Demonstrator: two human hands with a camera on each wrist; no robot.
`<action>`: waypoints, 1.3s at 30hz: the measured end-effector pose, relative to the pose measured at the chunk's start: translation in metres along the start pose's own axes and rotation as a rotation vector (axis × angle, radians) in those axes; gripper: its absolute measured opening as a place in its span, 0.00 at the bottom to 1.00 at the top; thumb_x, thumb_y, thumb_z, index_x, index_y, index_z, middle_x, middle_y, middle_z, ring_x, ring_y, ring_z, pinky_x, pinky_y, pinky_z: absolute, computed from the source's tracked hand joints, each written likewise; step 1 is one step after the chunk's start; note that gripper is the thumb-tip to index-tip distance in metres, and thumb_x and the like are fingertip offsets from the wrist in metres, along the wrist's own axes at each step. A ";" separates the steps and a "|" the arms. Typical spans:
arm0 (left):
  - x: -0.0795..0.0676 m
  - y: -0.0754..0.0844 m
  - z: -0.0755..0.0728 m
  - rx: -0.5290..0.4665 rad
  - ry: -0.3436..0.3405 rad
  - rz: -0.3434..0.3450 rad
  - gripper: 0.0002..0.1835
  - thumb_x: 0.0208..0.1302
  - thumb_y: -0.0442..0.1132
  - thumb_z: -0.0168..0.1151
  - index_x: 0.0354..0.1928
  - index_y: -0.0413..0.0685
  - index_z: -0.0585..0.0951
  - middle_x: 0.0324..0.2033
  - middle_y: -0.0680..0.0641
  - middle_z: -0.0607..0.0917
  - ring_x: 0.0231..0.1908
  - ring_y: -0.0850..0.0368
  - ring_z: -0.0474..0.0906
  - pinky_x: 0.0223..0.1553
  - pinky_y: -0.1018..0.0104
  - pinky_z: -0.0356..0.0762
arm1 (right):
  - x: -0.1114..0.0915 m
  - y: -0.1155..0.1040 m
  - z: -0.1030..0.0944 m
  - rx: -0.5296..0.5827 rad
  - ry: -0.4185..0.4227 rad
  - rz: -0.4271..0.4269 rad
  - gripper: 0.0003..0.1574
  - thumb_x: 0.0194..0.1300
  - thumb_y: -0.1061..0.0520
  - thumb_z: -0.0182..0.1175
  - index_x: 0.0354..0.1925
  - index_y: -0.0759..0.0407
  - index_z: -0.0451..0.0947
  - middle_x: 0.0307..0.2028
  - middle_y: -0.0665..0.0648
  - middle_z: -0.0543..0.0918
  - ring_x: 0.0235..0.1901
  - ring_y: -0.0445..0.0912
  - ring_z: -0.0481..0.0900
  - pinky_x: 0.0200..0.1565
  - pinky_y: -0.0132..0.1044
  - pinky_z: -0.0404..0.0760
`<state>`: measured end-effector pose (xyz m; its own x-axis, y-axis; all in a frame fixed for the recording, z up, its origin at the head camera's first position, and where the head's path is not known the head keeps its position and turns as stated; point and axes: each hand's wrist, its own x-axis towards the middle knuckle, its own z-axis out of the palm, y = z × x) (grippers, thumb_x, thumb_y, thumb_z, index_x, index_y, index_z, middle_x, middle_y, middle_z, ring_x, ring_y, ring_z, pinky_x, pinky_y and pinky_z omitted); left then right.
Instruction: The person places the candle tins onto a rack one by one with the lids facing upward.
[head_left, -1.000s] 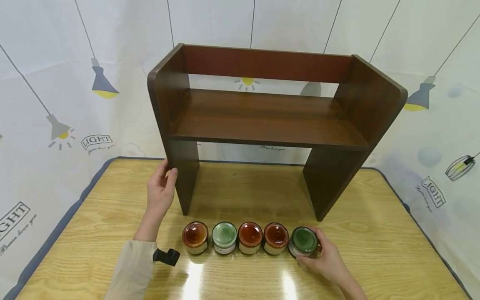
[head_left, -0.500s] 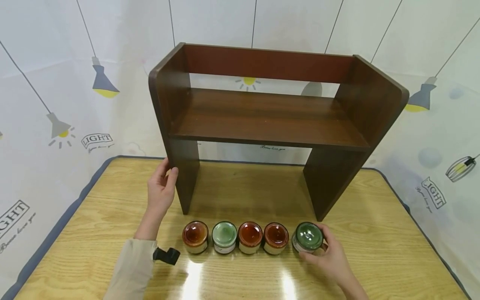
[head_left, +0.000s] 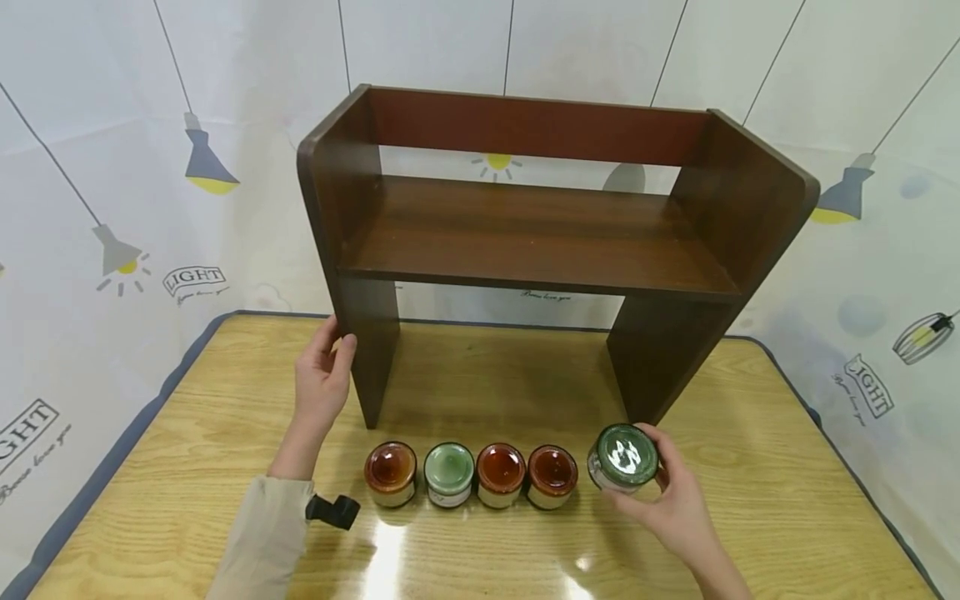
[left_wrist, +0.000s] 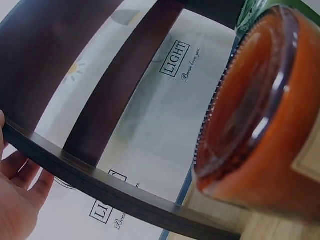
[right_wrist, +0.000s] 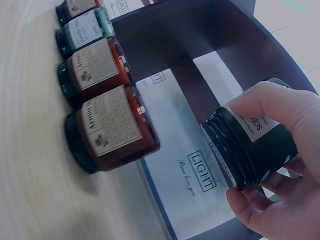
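My right hand [head_left: 671,500] grips a dark green candle jar [head_left: 624,456], upside down and raised off the table, near the shelf's right front foot. In the right wrist view, thumb and fingers wrap this green jar [right_wrist: 255,135], its ribbed dark lid facing the table side. With thumb and fingers at the front edge of the left side panel, my left hand [head_left: 322,383] holds the dark brown wooden shelf [head_left: 525,254]. Upside-down candle jars stand in a row before the shelf: an amber jar [head_left: 391,473], a light green jar [head_left: 449,473] and two red-brown jars [head_left: 501,475].
The shelf stands on a light wooden table [head_left: 187,433], with an open bay under its board. Behind it hangs a white backdrop [head_left: 255,83] printed with lamps. A black wrist mount [head_left: 333,512] juts from my left sleeve.
My right hand has lifted the dark green jar from the row's right end and carried it slightly right and toward the shelf. The left hand and the other jars stay put.
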<state>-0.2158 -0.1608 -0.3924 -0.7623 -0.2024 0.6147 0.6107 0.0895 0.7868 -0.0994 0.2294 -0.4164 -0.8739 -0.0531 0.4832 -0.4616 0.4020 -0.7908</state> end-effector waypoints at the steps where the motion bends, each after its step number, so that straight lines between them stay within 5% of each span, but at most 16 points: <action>1: 0.000 0.000 0.000 0.000 0.002 0.000 0.17 0.65 0.23 0.50 0.55 0.21 0.70 0.46 0.48 0.79 0.48 0.66 0.73 0.47 0.78 0.73 | 0.002 -0.003 0.000 0.008 0.002 -0.016 0.51 0.26 0.81 0.70 0.54 0.74 0.66 0.48 0.38 0.73 0.48 0.31 0.72 0.49 0.19 0.71; 7: 0.000 0.000 0.000 0.009 0.008 0.003 0.17 0.65 0.22 0.50 0.55 0.21 0.70 0.48 0.39 0.78 0.48 0.66 0.73 0.47 0.78 0.73 | 0.012 -0.014 0.002 0.043 0.020 -0.035 0.49 0.28 0.82 0.70 0.54 0.74 0.66 0.47 0.41 0.74 0.47 0.33 0.73 0.49 0.20 0.71; 15: 0.001 0.001 0.000 -0.006 -0.006 0.012 0.17 0.64 0.21 0.49 0.54 0.18 0.69 0.46 0.65 0.78 0.49 0.65 0.73 0.47 0.78 0.73 | 0.023 -0.025 0.003 0.084 0.018 -0.045 0.49 0.30 0.83 0.68 0.55 0.75 0.63 0.48 0.43 0.74 0.47 0.34 0.74 0.50 0.21 0.71; 31: 0.001 -0.001 -0.001 0.003 -0.003 0.017 0.17 0.65 0.23 0.50 0.54 0.20 0.69 0.45 0.65 0.78 0.50 0.64 0.73 0.47 0.78 0.73 | 0.037 -0.053 0.001 0.109 0.027 -0.034 0.47 0.31 0.84 0.66 0.54 0.78 0.63 0.47 0.45 0.76 0.46 0.36 0.75 0.48 0.21 0.73; 39: 0.001 -0.003 -0.002 0.014 0.002 0.007 0.17 0.64 0.22 0.51 0.55 0.21 0.70 0.49 0.44 0.79 0.51 0.63 0.74 0.48 0.77 0.73 | 0.045 -0.065 0.001 0.080 0.041 -0.017 0.48 0.32 0.82 0.68 0.56 0.75 0.63 0.47 0.45 0.76 0.43 0.36 0.75 0.43 0.20 0.74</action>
<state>-0.2179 -0.1630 -0.3939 -0.7574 -0.2039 0.6203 0.6131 0.1047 0.7830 -0.1084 0.1995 -0.3436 -0.8597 -0.0207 0.5104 -0.4882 0.3272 -0.8091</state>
